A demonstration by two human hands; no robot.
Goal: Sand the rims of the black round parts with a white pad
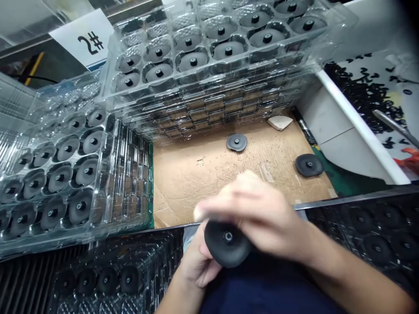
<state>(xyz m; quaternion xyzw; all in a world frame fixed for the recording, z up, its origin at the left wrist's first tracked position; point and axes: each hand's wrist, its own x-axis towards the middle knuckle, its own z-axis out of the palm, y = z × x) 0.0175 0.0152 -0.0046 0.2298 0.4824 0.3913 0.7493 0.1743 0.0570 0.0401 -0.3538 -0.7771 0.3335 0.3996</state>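
Low in the middle of the view, both my hands meet on one black round rubber disc [227, 245] with a small metal hub at its centre. My left hand [196, 261] cups the disc from below and behind, fingers curled round its edge. My right hand [258, 216] lies over the top of the disc with fingers bent onto it, blurred by motion. Two more black discs lie loose on the brown cardboard sheet [183, 179] beyond my hands: one disc [236, 142] near the far stack, another disc [309, 165] to the right.
A tall stack of clear plastic trays [216, 100] holding several black discs stands at the back. Another stack of clear trays [65, 174] sits at the left. Dark trays [369, 235] lie at front right and front left. A white bin [360, 126] with small black parts stands at the right.
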